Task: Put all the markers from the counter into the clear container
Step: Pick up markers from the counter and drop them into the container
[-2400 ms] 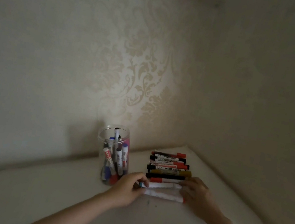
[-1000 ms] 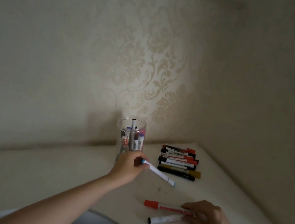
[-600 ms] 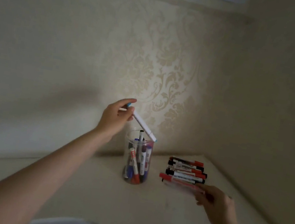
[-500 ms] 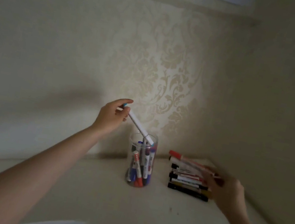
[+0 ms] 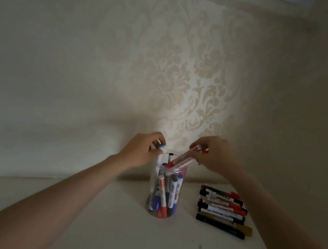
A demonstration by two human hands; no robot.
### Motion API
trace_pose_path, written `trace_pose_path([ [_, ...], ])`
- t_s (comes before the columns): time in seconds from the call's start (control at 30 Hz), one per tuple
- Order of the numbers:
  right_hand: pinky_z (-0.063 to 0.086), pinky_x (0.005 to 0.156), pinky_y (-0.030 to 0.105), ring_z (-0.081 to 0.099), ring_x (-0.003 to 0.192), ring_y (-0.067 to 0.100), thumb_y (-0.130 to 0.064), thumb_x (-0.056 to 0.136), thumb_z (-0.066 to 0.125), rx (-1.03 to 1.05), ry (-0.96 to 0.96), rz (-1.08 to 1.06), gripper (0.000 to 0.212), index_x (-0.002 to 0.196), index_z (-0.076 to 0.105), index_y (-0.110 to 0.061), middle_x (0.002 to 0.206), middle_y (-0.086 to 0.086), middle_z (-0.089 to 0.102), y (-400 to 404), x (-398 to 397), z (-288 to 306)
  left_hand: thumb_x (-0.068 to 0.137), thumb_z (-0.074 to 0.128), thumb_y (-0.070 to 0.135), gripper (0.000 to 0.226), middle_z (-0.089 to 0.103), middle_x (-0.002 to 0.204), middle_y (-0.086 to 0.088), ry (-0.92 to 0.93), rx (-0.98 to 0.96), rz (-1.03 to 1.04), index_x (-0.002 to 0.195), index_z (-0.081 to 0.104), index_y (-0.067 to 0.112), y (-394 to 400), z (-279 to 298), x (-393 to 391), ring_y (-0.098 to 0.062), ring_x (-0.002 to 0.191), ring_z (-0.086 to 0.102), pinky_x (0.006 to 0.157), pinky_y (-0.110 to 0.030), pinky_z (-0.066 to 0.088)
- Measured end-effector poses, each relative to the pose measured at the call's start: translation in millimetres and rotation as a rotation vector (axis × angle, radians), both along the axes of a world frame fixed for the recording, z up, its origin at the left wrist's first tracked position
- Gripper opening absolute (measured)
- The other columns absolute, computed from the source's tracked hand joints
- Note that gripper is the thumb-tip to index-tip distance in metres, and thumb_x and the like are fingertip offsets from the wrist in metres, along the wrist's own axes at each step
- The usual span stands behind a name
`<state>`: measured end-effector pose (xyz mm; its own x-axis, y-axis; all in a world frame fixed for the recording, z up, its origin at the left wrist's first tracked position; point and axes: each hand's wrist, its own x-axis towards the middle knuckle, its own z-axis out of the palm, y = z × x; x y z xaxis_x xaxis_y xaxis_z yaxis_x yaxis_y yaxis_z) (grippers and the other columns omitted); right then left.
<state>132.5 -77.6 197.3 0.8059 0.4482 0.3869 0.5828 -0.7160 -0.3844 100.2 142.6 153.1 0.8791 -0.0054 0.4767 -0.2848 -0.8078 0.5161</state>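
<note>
**Markers held over the clear container by both hands**

A blue-capped marker point(image 5: 11, 135) is pinched upright by the left hand point(image 5: 140, 152) at the left edge of the clear container's point(image 5: 166, 192) mouth, with its lower end already inside the rim. A pair of red-capped markers point(image 5: 181, 159) is grasped by the right hand point(image 5: 214, 154) at their upper ends and held tilted, their lower ends resting at the container's rim. Whether both are fully gripped cannot be told through the blur. Several markers, red, blue and dark, are seen standing inside the container. The container is placed on the white counter point(image 5: 160, 243), near the corner of the patterned wall point(image 5: 188, 74). Just to its right, a row of markers point(image 5: 222, 211) is laid side by side on the counter, apart from the container.
</note>
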Motion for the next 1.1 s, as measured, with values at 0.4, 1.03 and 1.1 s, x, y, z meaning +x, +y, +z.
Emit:
trace_pose_path([
  [0.4, 0.050, 0.084, 0.024, 0.065, 0.095, 0.015, -0.019, 0.080, 0.072, -0.255, 0.151, 0.166, 0.035, 0.115, 0.065, -0.019, 0.109, 0.005, 0.070, 49, 12, -17, 0.103, 0.046, 0.031, 0.036, 0.062, 0.113, -0.005, 0.047, 0.092, -0.011, 0.109, 0.072, 0.007, -2, -27, -5, -0.017, 0.098, 0.058, 0.083, -0.022, 0.045],
  [1.03, 0.042, 0.078, 0.023, 0.056, 0.099, 0.019, -0.029, 0.087, 0.063, -0.047, 0.205, -0.313, 0.024, 0.110, 0.066, -0.026, 0.108, -0.001, 0.061, -172, -7, -189, 0.091, 0.065, 0.020, 0.021, 0.067, 0.114, 0.002, -0.045, 0.313, -0.384, 0.111, 0.068, 0.019, -144, -92, 3, -0.013, 0.106, 0.061, 0.093, -0.029, 0.051],
  [1.1, 0.041, 0.079, 0.024, 0.055, 0.100, 0.020, -0.027, 0.089, 0.059, -0.016, 0.163, -0.324, 0.023, 0.111, 0.066, -0.027, 0.110, -0.002, 0.063, -175, -2, -199, 0.090, 0.067, 0.024, 0.036, 0.059, 0.127, 0.000, 0.156, 0.301, -0.330, 0.125, 0.060, 0.022, -147, -114, 11, -0.015, 0.118, 0.056, 0.102, -0.029, 0.047],
])
